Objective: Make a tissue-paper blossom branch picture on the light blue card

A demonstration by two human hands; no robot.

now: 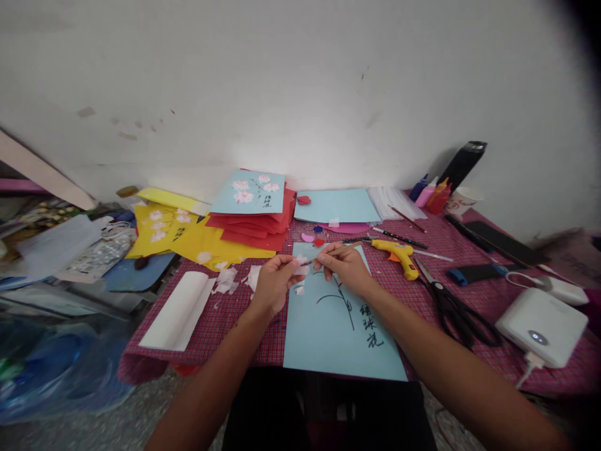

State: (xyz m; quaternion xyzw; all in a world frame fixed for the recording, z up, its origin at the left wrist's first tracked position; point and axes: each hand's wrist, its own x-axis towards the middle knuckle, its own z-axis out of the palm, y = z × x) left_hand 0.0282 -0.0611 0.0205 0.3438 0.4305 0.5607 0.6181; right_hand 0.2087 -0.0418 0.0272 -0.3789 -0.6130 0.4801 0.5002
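Note:
Above the upper part of a light blue sheet [323,332], my left hand [277,282] pinches a small piece of pale pink-white tissue paper [301,268]. From the right, my right hand [346,266] grips a thin paintbrush [345,248], its tip close to the tissue. Dark painted branches and a column of black characters [370,326] mark the blue sheet. A small white scrap [299,290] lies on it below my left fingers. Just beyond my hands are a red paint blob [318,242], a dark blue one [318,229] and a pink one [307,238].
Left are a folded white paper [178,311], torn tissue [226,280], yellow sheets [225,244] and a red stack [258,232] topped by a finished flower card [253,192]. Right are a yellow glue gun [398,255], black-handled scissors [457,313], a white power bank [542,326] and paint bottles [439,194].

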